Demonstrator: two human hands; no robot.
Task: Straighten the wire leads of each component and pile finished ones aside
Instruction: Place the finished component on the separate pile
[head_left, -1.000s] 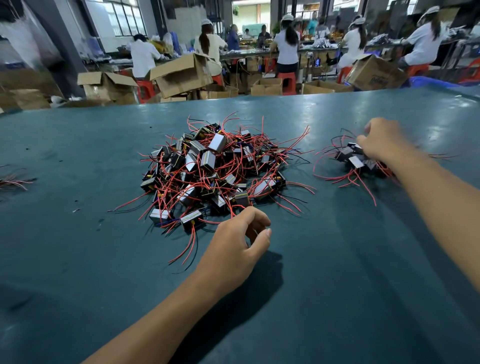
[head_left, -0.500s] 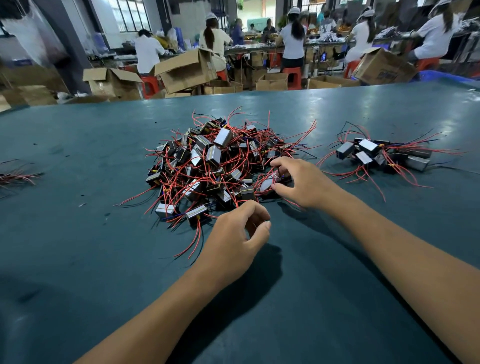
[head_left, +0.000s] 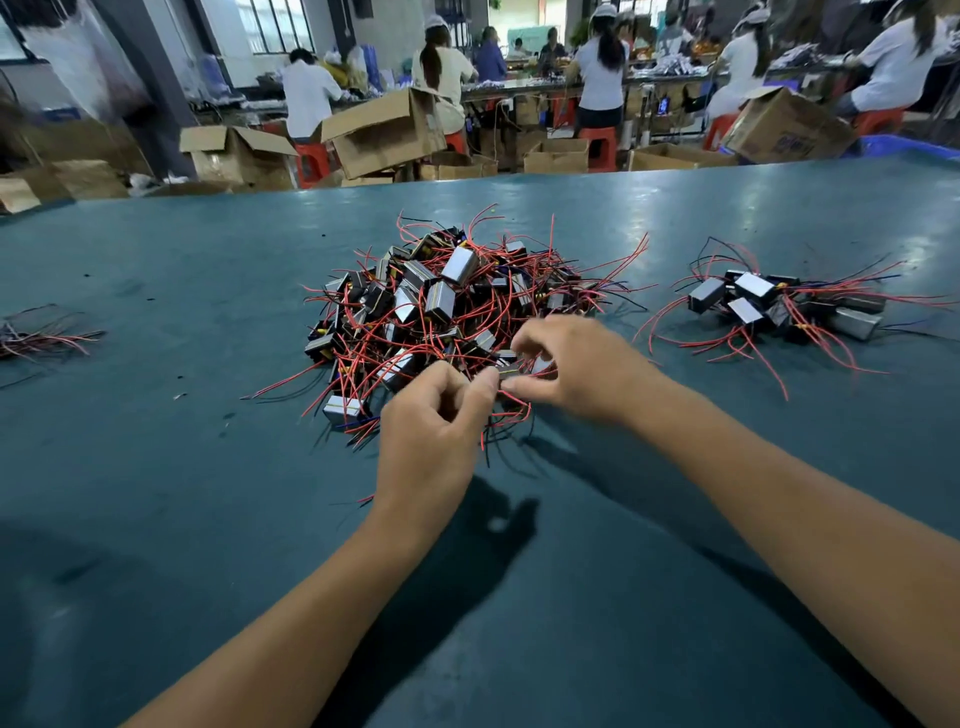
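A big tangled heap of small block components with red and black wire leads (head_left: 447, 306) lies mid-table. A smaller pile of the same components (head_left: 779, 306) sits to its right. At the heap's near edge my right hand (head_left: 576, 369) pinches one small component (head_left: 511, 370) between thumb and fingers. My left hand (head_left: 431, 431) meets it from the left, thumb and curled fingers closed on the same component's side. Its red leads (head_left: 506, 415) hang below both hands.
The dark green table (head_left: 208, 467) stretches all around. A few loose wires (head_left: 47, 332) lie at the far left edge. Beyond the table stand cardboard boxes (head_left: 384, 130), red stools and several seated people at benches.
My right hand left the right pile, reached the heap's near edge and lifted a component toward me. My left hand rose forward to meet it and took hold.
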